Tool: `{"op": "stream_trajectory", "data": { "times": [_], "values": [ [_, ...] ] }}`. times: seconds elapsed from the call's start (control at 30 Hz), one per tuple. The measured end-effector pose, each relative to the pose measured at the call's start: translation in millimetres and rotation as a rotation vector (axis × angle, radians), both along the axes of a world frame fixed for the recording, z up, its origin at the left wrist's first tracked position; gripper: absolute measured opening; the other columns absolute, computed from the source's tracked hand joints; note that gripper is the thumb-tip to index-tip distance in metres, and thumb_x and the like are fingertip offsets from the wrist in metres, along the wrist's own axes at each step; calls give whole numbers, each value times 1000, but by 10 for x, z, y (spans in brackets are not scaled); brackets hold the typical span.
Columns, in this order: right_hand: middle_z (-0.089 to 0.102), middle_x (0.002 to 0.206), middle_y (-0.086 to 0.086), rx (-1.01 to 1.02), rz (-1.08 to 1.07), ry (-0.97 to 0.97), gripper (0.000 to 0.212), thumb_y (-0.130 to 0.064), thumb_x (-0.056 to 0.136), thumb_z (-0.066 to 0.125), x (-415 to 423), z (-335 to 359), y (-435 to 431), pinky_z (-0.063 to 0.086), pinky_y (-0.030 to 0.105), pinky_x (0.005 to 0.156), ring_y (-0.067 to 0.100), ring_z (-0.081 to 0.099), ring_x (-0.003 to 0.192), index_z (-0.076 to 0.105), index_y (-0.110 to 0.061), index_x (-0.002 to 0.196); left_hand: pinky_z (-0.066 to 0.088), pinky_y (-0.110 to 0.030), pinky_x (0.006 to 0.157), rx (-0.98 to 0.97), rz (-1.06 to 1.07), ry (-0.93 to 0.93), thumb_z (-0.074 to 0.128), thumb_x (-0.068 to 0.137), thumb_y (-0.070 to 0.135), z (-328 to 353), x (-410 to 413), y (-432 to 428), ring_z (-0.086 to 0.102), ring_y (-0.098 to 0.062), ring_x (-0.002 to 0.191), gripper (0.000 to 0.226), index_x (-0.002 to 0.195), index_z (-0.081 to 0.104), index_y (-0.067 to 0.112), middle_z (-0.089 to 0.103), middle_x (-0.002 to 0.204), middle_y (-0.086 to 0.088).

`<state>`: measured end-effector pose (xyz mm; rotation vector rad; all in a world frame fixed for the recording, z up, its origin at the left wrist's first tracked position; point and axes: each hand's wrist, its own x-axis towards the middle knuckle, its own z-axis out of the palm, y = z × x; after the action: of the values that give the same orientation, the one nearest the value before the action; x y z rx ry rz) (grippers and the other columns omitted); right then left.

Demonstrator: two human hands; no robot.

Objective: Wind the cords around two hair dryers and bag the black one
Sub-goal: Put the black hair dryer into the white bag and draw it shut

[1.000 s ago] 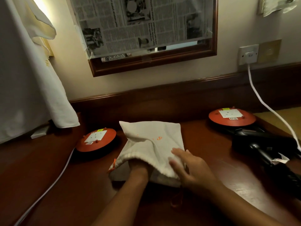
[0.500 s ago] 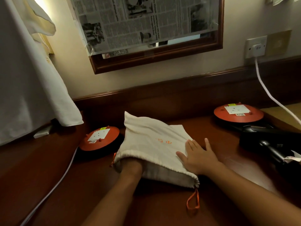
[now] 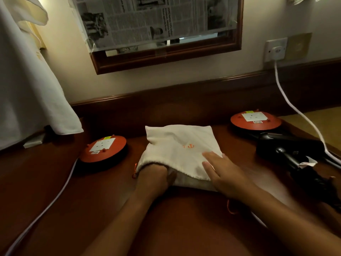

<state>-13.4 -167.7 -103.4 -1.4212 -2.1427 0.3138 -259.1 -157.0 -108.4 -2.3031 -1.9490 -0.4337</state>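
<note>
A white cloth drawstring bag with orange lettering lies flat in the middle of the wooden table, its mouth toward me. My left hand is pushed into the bag's mouth, so its fingers are hidden by the cloth. My right hand rests flat on the bag's right side with fingers spread. The black hair dryer lies on the table to the right, outside the bag, with a white tag on its handle. An orange drawstring end trails near my right forearm.
Two orange extension reels sit on the table, one at the left and one at the back right. A white cable runs from a wall socket past the dryer. Another white cable crosses the left side. White fabric hangs at left.
The bag, puffed up by my left hand a second ago, now lies flatter. My right hand slid from the bag's near edge onto its right side and spread flat.
</note>
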Motion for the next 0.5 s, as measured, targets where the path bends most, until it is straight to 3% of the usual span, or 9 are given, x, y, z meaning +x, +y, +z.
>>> {"op": "stream_trajectory", "data": {
  "times": [0.07,0.1,0.17,0.27,0.37,0.5],
  "values": [
    [30,160,-6,-35,16,37,53,-45,104,32,5,-59,-133,11,28,121,6,19,147,30,-25,153,56,-41,78,118,-69,69,40,90,52,-41,-26,-227,69,-31,89,52,98,71,10,72,98,-11],
    [28,160,-7,-49,12,62,54,-45,104,33,18,-86,-189,14,28,121,6,19,147,29,-26,154,55,-38,73,193,-115,60,49,89,42,-58,-25,-364,68,-28,83,36,92,69,12,71,91,-8],
    [31,159,-9,-47,-14,110,54,-44,103,37,67,-102,-315,20,28,119,6,22,146,31,-27,153,50,-31,78,362,-209,-23,60,86,24,-32,58,-645,67,-24,87,18,93,71,12,71,93,-5],
    [44,151,-7,58,-98,178,49,-38,101,46,242,-51,-558,27,22,113,6,34,141,42,-24,148,53,-35,79,456,-351,-156,60,85,14,39,319,-917,67,-24,86,14,87,73,8,71,89,-6],
    [54,140,-5,180,-251,244,44,-31,99,53,571,15,-827,33,22,106,8,45,132,51,-19,141,53,-31,76,380,-460,-331,58,87,17,137,797,-975,65,-16,85,14,88,71,13,68,89,0],
    [57,132,-4,326,-502,286,37,-29,98,55,1157,38,-1064,34,26,105,11,45,130,58,-16,132,48,-12,72,160,-521,-606,62,92,15,234,1546,-889,63,-4,87,16,104,72,21,67,98,11]
  ]
}}
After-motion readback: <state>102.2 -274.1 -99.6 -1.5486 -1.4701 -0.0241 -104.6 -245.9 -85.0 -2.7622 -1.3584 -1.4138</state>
